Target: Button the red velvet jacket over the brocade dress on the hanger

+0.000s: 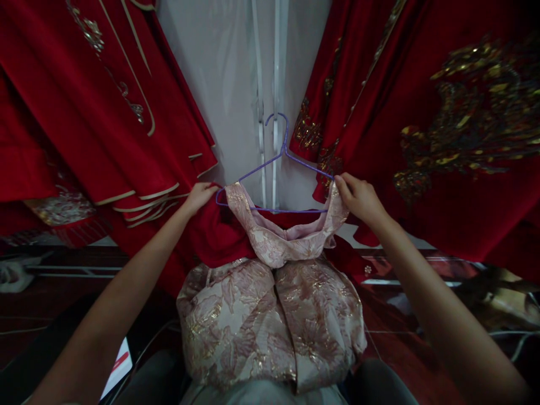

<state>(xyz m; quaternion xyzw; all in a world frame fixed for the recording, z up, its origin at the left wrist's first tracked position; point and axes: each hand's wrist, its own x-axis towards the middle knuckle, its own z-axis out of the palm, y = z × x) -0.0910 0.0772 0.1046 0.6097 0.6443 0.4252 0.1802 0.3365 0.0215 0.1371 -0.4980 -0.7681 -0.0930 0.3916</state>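
A purple hanger (284, 151) is held up in front of me, its hook upward. Over its arms hang the straps of a pink and gold brocade dress (274, 247), whose lower part lies bunched across my lap. My left hand (203, 196) pinches the hanger's left end, just outside the left strap. At the other end, my right hand (358, 197) grips the right strap together with the hanger's corner. A piece of red cloth (221, 236) shows behind the bodice, below my left hand.
Red garments with gold trim (139, 112) hang at the left. More red garments with gold sequin embroidery (464, 124) hang at the right. Pale panels (219, 73) stand between them. A lit phone or tablet screen (120, 365) lies at lower left. Cables run over the dark red floor (392, 349).
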